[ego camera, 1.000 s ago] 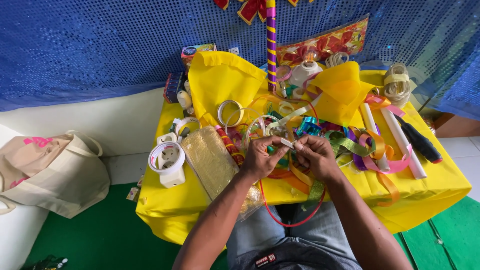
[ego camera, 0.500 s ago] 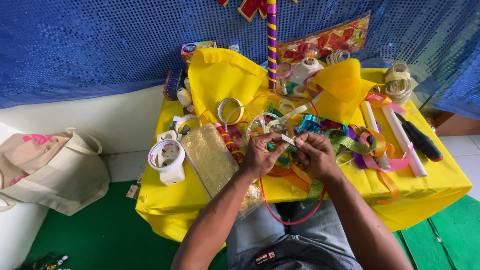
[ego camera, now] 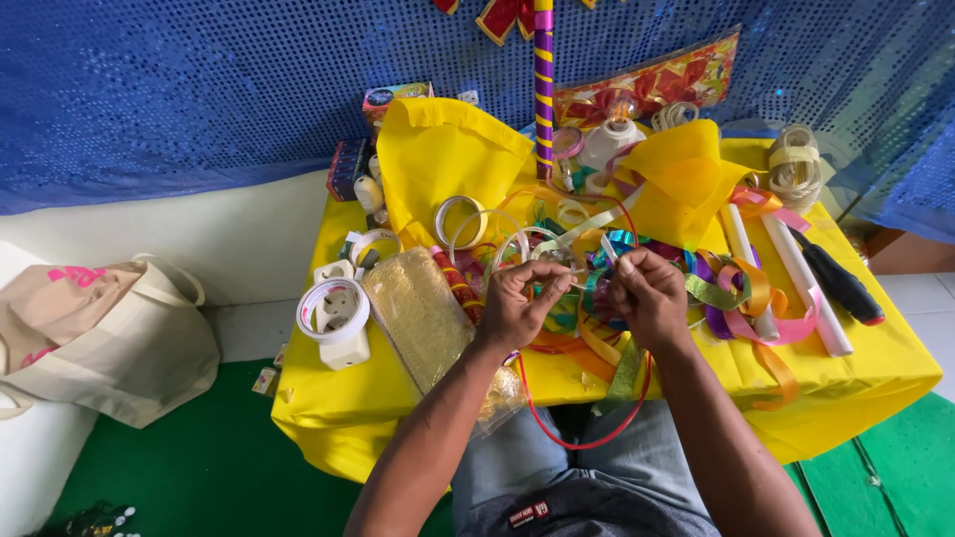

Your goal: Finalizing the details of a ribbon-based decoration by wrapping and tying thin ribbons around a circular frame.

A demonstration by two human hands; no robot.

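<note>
A yellow-covered table (ego camera: 856, 373) stands against a blue sequinned backdrop (ego camera: 199, 89), with green floor (ego camera: 199, 477) below. Your left hand (ego camera: 517, 303) and right hand (ego camera: 649, 293) meet over its middle, fingertips pinched shut on a pale ribbon strip (ego camera: 587, 224) stretched between and above them. Under your hands lies a tangle of coloured ribbons (ego camera: 731, 288), and a red loop (ego camera: 587, 438) hangs toward your lap. Left of your left hand lie a gold mesh sheet (ego camera: 418, 313) and a tape roll (ego camera: 333, 308). Further left, a cloth bag (ego camera: 109, 338) sits on the floor.
</note>
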